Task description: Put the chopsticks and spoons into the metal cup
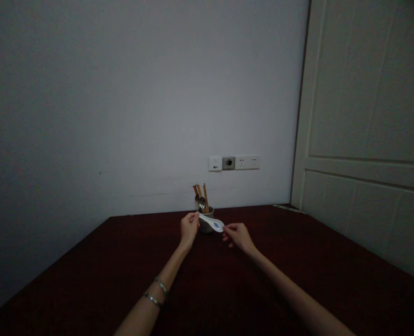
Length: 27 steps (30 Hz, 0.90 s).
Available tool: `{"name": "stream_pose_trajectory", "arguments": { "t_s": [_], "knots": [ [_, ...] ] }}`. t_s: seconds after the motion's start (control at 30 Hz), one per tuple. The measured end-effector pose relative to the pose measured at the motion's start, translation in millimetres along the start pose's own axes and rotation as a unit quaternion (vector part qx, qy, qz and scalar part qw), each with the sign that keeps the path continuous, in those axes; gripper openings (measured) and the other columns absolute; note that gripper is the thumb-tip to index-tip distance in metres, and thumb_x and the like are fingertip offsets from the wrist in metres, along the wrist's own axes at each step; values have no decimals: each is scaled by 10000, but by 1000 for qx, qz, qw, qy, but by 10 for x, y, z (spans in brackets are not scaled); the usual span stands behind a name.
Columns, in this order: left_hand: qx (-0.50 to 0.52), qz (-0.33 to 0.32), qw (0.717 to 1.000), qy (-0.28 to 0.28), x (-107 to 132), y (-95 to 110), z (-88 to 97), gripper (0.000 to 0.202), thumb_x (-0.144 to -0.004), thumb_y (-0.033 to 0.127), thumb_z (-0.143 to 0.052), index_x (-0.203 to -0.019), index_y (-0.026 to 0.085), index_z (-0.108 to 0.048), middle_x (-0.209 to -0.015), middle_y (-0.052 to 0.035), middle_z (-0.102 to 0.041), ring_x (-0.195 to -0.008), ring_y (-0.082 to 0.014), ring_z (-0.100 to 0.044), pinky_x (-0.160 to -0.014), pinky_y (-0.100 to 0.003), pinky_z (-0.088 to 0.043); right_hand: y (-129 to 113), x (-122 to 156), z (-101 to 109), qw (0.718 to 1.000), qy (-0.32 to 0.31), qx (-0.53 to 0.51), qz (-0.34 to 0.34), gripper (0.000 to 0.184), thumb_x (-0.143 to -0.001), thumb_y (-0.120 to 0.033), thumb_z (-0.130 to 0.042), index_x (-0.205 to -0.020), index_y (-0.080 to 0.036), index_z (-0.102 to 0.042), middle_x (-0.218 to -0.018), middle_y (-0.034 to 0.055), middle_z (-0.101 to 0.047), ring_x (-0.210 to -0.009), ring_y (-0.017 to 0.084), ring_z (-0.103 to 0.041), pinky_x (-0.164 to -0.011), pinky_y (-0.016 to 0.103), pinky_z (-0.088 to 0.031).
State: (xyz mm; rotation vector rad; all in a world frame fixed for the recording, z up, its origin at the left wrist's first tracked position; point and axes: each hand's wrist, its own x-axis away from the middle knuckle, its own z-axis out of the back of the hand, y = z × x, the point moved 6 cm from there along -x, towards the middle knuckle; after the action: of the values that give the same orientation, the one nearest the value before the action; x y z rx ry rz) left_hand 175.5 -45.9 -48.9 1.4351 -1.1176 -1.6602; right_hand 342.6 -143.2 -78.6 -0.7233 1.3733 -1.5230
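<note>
My left hand (189, 228) pinches the handle end of a white ceramic spoon with a blue pattern (212, 224), holding it level in front of a small grey cup (207, 224). My right hand (237, 234) has its fingertips pinched at the spoon's bowl end. The cup stands on the dark red table (122, 270) and holds wooden chopsticks (204, 198) and a metal spoon (201, 202). Two bangles sit on my left wrist.
A pale wall rises behind the table, with a row of sockets and switches (234, 163) above the cup. A cream panelled door (368, 140) stands along the table's right side.
</note>
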Motion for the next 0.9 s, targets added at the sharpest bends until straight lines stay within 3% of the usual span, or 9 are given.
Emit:
{"name": "stream_pose_trajectory", "arguments": {
  "t_s": [0.23, 0.5, 0.67, 0.9],
  "knots": [
    [-35, 19, 996, -80, 129, -132, -103, 374, -687, 504, -519, -618, 137, -526, -411, 53, -410, -361, -52, -342, -389, -180, -231, -478, -260, 361, 983, 69, 126, 112, 290, -736, -352, -482, -743, -107, -635, -481, 1, -554, -334, 80, -459, -303, 172, -342],
    [-82, 9, 982, -170, 414, -194, -387, 446, -719, 540, -458, -624, 122, -582, -381, 44, -406, -356, -64, -345, -405, -191, -233, -953, -389, 328, 932, 56, 246, 261, 250, -720, -318, -514, -709, -119, -666, -600, 39, -630, -540, 114, -522, -502, 203, -369],
    [-84, 11, 978, -191, 471, -268, -526, 475, -731, 559, -429, -649, 122, -594, -379, 40, -416, -363, -72, -356, -416, -196, -246, -1064, -393, 266, 933, 35, 227, 277, 268, -705, -349, -545, -730, -121, -684, -650, 50, -654, -563, 118, -524, -524, 209, -368],
    [-80, 18, 976, -204, 478, -346, -593, 468, -738, 564, -420, -602, 136, -553, -376, 43, -421, -364, -72, -359, -424, -197, -258, -1010, -468, 255, 946, -1, 193, 261, 249, -681, -343, -577, -713, -126, -693, -674, 58, -675, -627, 144, -572, -571, 221, -406]
  ]
}}
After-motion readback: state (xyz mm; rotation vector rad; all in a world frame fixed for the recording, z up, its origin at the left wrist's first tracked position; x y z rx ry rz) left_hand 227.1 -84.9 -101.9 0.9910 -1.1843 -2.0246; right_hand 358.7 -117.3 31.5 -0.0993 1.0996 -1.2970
